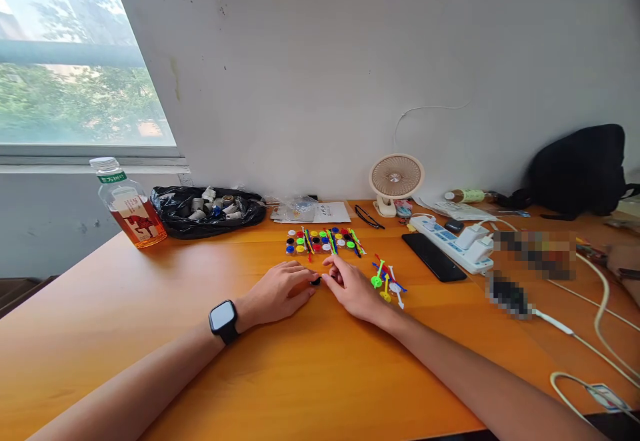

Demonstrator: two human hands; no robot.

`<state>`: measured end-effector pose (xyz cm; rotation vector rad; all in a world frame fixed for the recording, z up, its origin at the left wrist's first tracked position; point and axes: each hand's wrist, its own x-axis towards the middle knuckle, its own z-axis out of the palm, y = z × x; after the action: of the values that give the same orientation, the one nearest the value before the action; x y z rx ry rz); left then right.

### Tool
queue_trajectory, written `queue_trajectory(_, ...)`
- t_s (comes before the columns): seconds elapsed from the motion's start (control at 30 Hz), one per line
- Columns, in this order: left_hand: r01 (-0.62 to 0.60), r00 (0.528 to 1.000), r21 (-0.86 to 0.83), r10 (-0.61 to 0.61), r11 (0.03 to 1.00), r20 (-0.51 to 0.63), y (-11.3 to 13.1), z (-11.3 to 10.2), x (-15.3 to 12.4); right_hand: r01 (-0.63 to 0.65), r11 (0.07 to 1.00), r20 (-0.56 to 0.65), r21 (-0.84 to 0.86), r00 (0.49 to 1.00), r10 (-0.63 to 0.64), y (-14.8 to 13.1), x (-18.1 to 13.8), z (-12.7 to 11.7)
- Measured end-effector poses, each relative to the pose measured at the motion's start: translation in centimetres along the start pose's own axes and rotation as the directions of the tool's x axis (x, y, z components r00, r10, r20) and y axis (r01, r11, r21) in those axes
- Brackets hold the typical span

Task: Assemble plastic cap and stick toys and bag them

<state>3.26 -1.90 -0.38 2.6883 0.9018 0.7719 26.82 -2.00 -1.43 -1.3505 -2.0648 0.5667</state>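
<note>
I bend both hands over the middle of the table (pixel 280 387); the small black piece (pixel 315 281) sits between my fingertips, just above the wood or on it, I cannot tell which; the fingers of my left hand (pixel 274 291) are pinched on its edge, a black watch (pixel 223 319) strapped at that wrist; the fingers of my right hand (pixel 354 289) curl in from the other side, thumb and forefinger near the black piece, and whether they are clamped on something slim there or a little apart I cannot tell.

Just beyond my fingertips lie rows of coloured round pieces (pixel 316 247), with bundles of thin coloured sticks (pixel 332 241) laid among them; beside my right hand is a loose cluster of sticks and discs, a green disc (pixel 376 283), a yellow disc (pixel 385 297) and a white disc (pixel 395 288) among them; farther right lies a black phone (pixel 434 257), just beside a white power strip (pixel 453 243); a small fan (pixel 397 177) stands near the wall.
</note>
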Motion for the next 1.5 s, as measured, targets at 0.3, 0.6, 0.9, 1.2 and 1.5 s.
queue_trajectory(0.3, 0.001, 0.999, 0.014, 0.0, 1.0, -0.046, -0.2, 1.1, 0.9, 0.238, 0.971, -0.107, -0.008, 0.965, -0.238, -0.9, -0.1, -1.2)
queue_trajectory(0.6, -0.045, 0.997, 0.033, 0.047, 0.998, -0.062, 0.1, 1.2, 1.4, 0.478, 0.868, 0.178, -0.134, 0.873, -0.454, -1.2, 0.3, -4.0)
queue_trajectory(0.9, 0.017, 0.998, -0.022, -0.019, 1.0, -0.054, 0.1, 1.0, 0.6, 0.363, 0.923, 0.208, -0.128, 0.92, -0.333, -1.1, 0.5, -5.9)
queue_trajectory(1.2, 0.1, 0.936, -0.2, -0.161, 0.975, -0.315, 0.3, -0.6, 0.5, -0.174, 0.943, 0.144, 0.285, 0.98, 0.137, -1.3, 0.9, -4.1)
queue_trajectory(1.5, 0.285, 0.822, -0.188, -0.34, 0.94, -0.457, -3.4, -1.5, 0.2, -0.136, 0.905, 0.008, 0.402, 0.989, 0.145, -0.3, 1.6, -3.7)
